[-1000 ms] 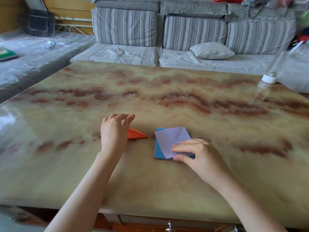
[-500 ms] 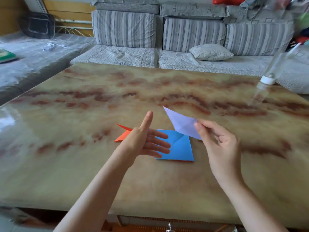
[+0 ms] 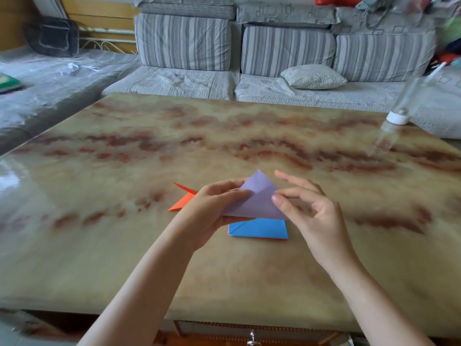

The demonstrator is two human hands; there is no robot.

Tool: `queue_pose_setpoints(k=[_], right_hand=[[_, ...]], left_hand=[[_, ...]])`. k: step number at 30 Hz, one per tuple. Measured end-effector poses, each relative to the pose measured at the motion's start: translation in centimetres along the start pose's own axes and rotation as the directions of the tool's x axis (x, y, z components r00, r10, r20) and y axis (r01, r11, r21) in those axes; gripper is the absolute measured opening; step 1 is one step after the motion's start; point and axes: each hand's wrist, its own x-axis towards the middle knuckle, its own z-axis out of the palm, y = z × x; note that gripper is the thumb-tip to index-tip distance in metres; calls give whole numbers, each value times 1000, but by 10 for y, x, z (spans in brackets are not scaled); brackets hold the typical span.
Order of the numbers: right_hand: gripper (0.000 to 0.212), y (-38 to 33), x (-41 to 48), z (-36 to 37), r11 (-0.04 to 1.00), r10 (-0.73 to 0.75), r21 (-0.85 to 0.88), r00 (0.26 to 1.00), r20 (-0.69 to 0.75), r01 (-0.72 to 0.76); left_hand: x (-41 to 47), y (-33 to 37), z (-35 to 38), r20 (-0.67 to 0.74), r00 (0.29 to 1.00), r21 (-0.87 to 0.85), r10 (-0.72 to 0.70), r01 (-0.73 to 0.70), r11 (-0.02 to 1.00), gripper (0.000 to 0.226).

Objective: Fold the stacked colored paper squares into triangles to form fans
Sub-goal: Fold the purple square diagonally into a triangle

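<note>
We now have the purple sheet (image 3: 257,201) in both hands, lifted off the table (image 3: 124,245) and hanging just above the blue stack (image 3: 259,228). Half a second ago the right hand held it up alone while the left hand was spread flat. Now the left hand (image 3: 214,206) grips the sheet's left side, thumb on top and fingers underneath. The right hand (image 3: 311,213) has its thumb tip on the right edge with the forefinger stretched out clear of the paper. We cannot tell whether a finger backs the thumb from behind, so we leave that grip open. The sheet already shows a diagonal line and a peak, so we judge the triangle fold is starting. One orange folded piece (image 3: 182,202) lies beside the left hand, and the stack still waits.
</note>
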Motion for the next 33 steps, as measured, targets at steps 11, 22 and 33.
queue_pose_setpoints(k=[11, 22, 33], right_hand=[[20, -3, 4, 5, 997, 59, 64, 991, -123, -52], [12, -10, 1, 6, 991, 86, 116, 979, -186, -65], [17, -15, 0, 4, 989, 90, 128, 985, -145, -72]], left_hand=[[-7, 3, 13, 67, 997, 123, 33, -41, 992, 28], [-7, -2, 17, -18, 996, 131, 84, -81, 988, 23], [-7, -1, 18, -43, 995, 276, 89, -74, 958, 11]])
